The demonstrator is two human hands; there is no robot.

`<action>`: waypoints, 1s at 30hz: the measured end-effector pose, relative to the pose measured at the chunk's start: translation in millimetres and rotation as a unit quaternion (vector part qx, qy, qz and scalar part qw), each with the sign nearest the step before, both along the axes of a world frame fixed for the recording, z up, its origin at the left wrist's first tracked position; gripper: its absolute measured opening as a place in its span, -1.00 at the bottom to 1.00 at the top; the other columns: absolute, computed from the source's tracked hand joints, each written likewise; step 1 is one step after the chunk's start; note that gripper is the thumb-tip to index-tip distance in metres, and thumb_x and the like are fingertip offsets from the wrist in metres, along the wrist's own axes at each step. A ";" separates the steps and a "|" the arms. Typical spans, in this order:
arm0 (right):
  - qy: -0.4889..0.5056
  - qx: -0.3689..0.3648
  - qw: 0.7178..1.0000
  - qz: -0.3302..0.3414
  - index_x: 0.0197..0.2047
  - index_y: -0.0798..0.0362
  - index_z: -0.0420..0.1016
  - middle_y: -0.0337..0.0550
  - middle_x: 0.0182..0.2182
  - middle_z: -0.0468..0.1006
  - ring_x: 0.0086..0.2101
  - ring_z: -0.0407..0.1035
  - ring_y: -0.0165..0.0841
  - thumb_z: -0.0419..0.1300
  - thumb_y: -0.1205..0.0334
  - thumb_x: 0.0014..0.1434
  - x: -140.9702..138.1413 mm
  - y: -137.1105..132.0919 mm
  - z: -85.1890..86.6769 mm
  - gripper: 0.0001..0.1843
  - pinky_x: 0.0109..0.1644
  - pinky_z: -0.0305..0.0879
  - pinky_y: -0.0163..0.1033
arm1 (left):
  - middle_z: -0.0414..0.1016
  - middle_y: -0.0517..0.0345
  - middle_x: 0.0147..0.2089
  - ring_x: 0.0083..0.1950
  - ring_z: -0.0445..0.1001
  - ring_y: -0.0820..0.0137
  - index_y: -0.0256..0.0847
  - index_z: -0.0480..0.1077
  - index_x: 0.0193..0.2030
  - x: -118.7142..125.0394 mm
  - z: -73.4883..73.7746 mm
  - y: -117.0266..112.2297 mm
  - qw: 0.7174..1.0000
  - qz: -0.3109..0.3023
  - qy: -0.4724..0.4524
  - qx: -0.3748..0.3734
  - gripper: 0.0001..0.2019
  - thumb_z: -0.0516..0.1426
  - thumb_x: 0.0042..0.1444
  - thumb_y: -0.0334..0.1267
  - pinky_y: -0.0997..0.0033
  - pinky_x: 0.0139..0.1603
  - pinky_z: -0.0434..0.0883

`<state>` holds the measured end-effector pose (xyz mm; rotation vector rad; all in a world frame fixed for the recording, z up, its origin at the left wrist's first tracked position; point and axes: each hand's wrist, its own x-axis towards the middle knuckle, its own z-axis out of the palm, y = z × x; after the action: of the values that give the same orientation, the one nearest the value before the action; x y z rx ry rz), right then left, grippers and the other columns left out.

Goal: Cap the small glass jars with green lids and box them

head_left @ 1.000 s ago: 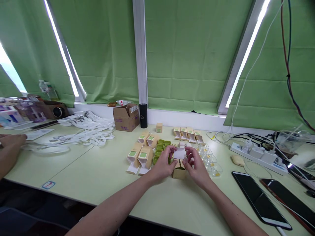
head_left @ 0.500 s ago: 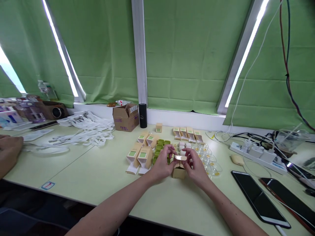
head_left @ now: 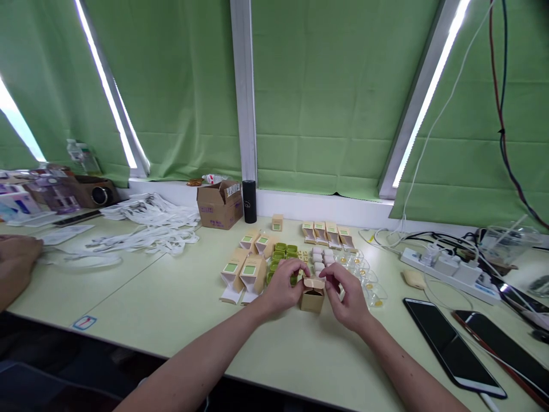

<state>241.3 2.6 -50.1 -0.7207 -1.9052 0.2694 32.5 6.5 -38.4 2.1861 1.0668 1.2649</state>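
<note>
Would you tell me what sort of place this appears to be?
Probably an indoor workroom, perhaps for light handwork: small cartons and green containers stand grouped on a long table, and another person's hand shows at the left.

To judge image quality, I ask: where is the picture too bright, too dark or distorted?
Head view: the far-left window gap glares white; head view: below the table it is nearly black; head view: the right window post leans outward, perhaps distortion; head view: the left hand and right hand look softly lit.

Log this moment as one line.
left hand: at lid flap, left edge | right hand: at flap's right edge | carton: on table, unclosed | nearby: green cups
</note>
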 end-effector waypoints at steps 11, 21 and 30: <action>-0.029 -0.003 0.999 0.017 -0.15 -0.05 0.41 -0.13 -0.36 0.43 -0.36 0.32 -0.23 0.04 0.14 0.41 4.4 -2.9 6.6 -0.84 -0.28 0.24 -0.09 | 0.56 -0.01 -0.19 -0.09 0.46 0.16 -0.16 0.44 -0.20 -8.0 18.2 -8.6 0.998 -0.022 -0.015 0.065 -0.87 0.08 0.27 -0.21 0.10 0.05 0.30; -0.055 0.032 0.997 0.036 -0.21 -0.05 0.34 -0.15 -0.37 0.39 -0.35 0.30 -0.24 0.13 0.27 0.32 3.6 -3.2 4.4 -0.97 -0.31 0.19 -0.14 | 0.48 0.07 -0.32 -0.20 0.41 0.21 -0.14 0.42 -0.26 -10.6 14.9 -8.5 0.994 -0.040 0.035 0.097 -0.92 0.15 0.24 -0.23 0.11 -0.02 0.25; -0.064 0.031 0.996 0.055 -0.24 -0.06 0.31 -0.17 -0.39 0.36 -0.37 0.28 -0.24 0.16 0.34 0.21 5.1 -3.4 6.2 -0.89 -0.32 0.17 -0.14 | 0.45 0.08 -0.37 -0.26 0.37 0.21 -0.12 0.37 -0.33 -11.4 10.7 -6.5 0.991 -0.053 0.053 0.112 -0.92 0.15 0.19 -0.23 0.09 -0.07 0.25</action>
<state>246.4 -0.9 -43.9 -0.6046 -2.0696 0.2377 21.0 0.0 -27.6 2.4665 0.8694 1.2860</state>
